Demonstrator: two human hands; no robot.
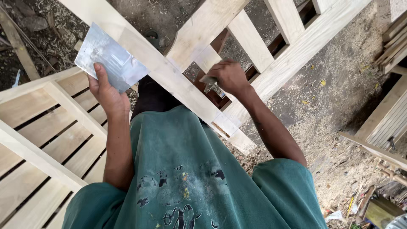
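Sawdust-strewn bare ground (339,97) runs under everything, with wood scraps and shavings lying about — an open, rough woodworking yard by the look of it. Largest across the view is a pale unfinished wooden frame with slats (275,46), tilted diagonally above the person's lap. To the left lies a second pale slatted wooden panel (46,140), flat and low; at the right edge, stacked light timber boards (390,114).

The left hand (106,91) is closed around the lower edge of a flat grey metal sheet smeared with whitish paste (108,57), thumb on its face, held up beside the frame. The right hand (229,76) is clenched on a small dark-bladed scraping tool (208,80), pressed to the frame where a slat meets the long rail.

Judging by the paste — filling looks under way; the joints farther along show no filler.
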